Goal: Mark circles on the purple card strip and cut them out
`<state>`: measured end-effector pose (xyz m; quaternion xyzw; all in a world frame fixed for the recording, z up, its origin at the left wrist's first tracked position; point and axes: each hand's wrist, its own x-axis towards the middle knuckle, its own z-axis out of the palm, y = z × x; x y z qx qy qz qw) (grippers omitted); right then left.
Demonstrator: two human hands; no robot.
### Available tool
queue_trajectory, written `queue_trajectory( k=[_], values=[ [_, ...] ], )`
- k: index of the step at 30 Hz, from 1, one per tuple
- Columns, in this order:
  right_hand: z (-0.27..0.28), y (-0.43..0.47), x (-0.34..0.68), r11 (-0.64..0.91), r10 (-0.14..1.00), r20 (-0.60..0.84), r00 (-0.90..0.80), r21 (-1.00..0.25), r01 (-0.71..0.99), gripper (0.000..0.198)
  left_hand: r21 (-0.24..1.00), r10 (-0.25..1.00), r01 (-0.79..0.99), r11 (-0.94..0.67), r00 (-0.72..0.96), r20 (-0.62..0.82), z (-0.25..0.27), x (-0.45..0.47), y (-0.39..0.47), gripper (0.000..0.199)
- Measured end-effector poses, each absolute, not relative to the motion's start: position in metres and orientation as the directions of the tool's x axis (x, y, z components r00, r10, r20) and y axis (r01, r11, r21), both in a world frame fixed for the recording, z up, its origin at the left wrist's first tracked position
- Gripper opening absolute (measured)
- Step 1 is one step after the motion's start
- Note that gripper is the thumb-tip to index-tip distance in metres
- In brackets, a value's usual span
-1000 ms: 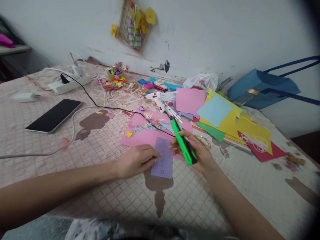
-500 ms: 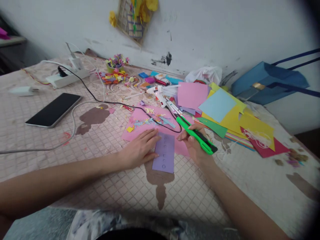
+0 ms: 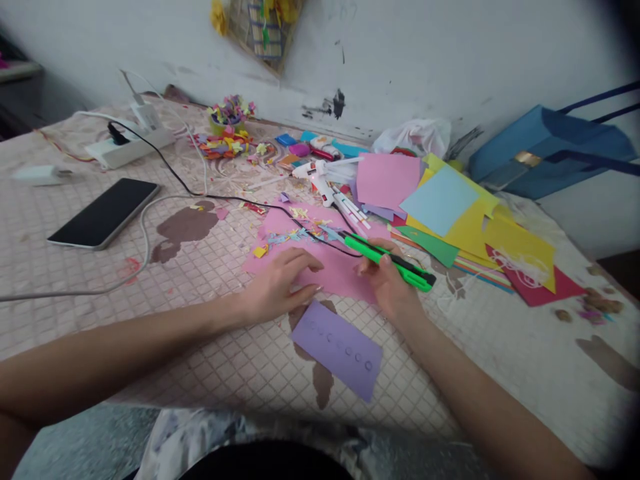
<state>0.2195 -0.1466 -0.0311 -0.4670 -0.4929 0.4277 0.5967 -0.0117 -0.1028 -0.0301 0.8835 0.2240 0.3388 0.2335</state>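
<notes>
A green utility knife [image 3: 383, 260] is gripped in my right hand [image 3: 393, 283], its tip pointing up and to the left above a pink sheet [image 3: 345, 277]. My left hand [image 3: 283, 283] hovers or rests at the pink sheet's near left edge, fingers curved and apart, with nothing in them. Just below it lies a purple paper strip [image 3: 335, 343], tilted on the table, with a row of small circles marked along it. Neither hand touches the strip. Small blue and yellow paper scraps [image 3: 300, 233] are scattered on the pink sheet.
A black cable [image 3: 240, 199] runs across the pink sheet to a white glue gun [image 3: 320, 181]. Coloured paper sheets [image 3: 440, 200] are piled at right, near a blue bag [image 3: 545, 153]. At left lie a phone [image 3: 105, 213] and a power strip [image 3: 131, 145].
The purple strip has moved toward me, turned and come away from my left hand. My left hand's fingers now curve over the spot it left. The knife stays in my right hand.
</notes>
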Motion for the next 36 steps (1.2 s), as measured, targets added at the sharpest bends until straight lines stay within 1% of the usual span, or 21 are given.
queue_trajectory(
  k=[2,4,6,7,9,10,12,14,16,19,21,23,25,27,29,32,34,36],
  values=[
    [-0.03,-0.148,0.218,0.17,0.972,0.163,0.169,-0.985,-0.034,0.032,0.529,0.485,0.188,-0.828,0.712,0.507,-0.028,-0.011,-0.109,0.023],
    [-0.03,-0.149,0.216,0.147,0.977,0.136,0.166,-0.988,-0.052,0.028,0.502,0.351,0.075,-0.862,0.803,0.482,-0.026,-0.009,-0.119,0.027],
    [-0.029,-0.15,0.215,0.129,0.982,0.116,0.148,-0.988,-0.084,0.026,0.481,0.165,-0.069,-0.874,0.889,0.426,-0.025,-0.007,-0.131,0.039],
    [-0.028,-0.15,0.214,0.124,0.984,0.109,0.138,-0.987,-0.101,0.025,0.463,0.094,-0.111,-0.88,0.913,0.396,-0.026,-0.006,-0.135,0.047],
    [-0.029,-0.15,0.214,0.115,0.987,0.099,0.123,-0.985,-0.131,0.024,0.43,0.009,-0.142,-0.892,0.943,0.332,-0.028,-0.005,-0.142,0.057],
    [-0.029,-0.15,0.214,0.11,0.988,0.093,0.119,-0.984,-0.141,0.024,0.414,-0.006,-0.142,-0.899,0.95,0.313,-0.029,-0.004,-0.143,0.057],
    [-0.03,-0.15,0.214,0.105,0.989,0.088,0.115,-0.983,-0.153,0.025,0.368,-0.02,-0.137,-0.92,0.952,0.304,-0.033,-0.004,-0.142,0.05],
    [-0.032,-0.15,0.215,0.109,0.99,0.093,0.104,-0.981,-0.16,0.025,0.284,-0.045,-0.142,-0.948,0.945,0.323,-0.034,-0.005,-0.139,0.041],
    [-0.033,-0.15,0.216,0.111,0.992,0.098,0.079,-0.979,-0.17,0.026,0.175,-0.094,-0.162,-0.971,0.935,0.341,-0.033,-0.006,-0.135,0.035],
    [-0.033,-0.15,0.217,0.099,0.995,0.094,0.034,-0.974,-0.204,0.035,0.033,-0.18,-0.205,-0.978,0.914,0.363,-0.028,-0.008,-0.131,0.027],
    [-0.032,-0.151,0.217,0.085,0.996,0.088,0.001,-0.968,-0.237,0.043,-0.011,-0.221,-0.236,-0.972,0.893,0.393,-0.023,-0.009,-0.131,0.027],
    [-0.03,-0.152,0.217,0.037,0.996,0.057,-0.064,-0.96,-0.278,0.048,-0.004,-0.235,-0.258,-0.966,0.871,0.431,-0.019,-0.01,-0.131,0.029],
    [-0.029,-0.155,0.215,-0.048,0.986,0.007,-0.165,-0.944,-0.327,0.051,0.029,-0.229,-0.271,-0.962,0.861,0.454,-0.016,-0.012,-0.131,0.031],
    [-0.03,-0.158,0.211,-0.113,0.963,-0.014,-0.267,-0.927,-0.359,0.051,0.063,-0.227,-0.286,-0.956,0.858,0.461,-0.015,-0.013,-0.133,0.034],
    [-0.034,-0.161,0.207,-0.083,0.954,0.028,-0.299,-0.932,-0.353,0.048,0.075,-0.238,-0.309,-0.948,0.847,0.475,-0.016,-0.015,-0.135,0.037],
    [-0.042,-0.162,0.204,0.036,0.966,0.105,-0.236,-0.959,-0.28,0.043,0.068,-0.269,-0.344,-0.936,0.829,0.491,-0.018,-0.017,-0.136,0.038],
    [-0.045,-0.159,0.204,0.066,0.971,0.118,-0.209,-0.968,-0.242,0.042,0.06,-0.271,-0.337,-0.94,0.84,0.47,-0.02,-0.017,-0.133,0.038],
    [-0.046,-0.155,0.205,0.074,0.971,0.125,-0.202,-0.968,-0.241,0.041,0.067,-0.249,-0.307,-0.949,0.867,0.432,-0.022,-0.017,-0.127,0.038]
  ],
)
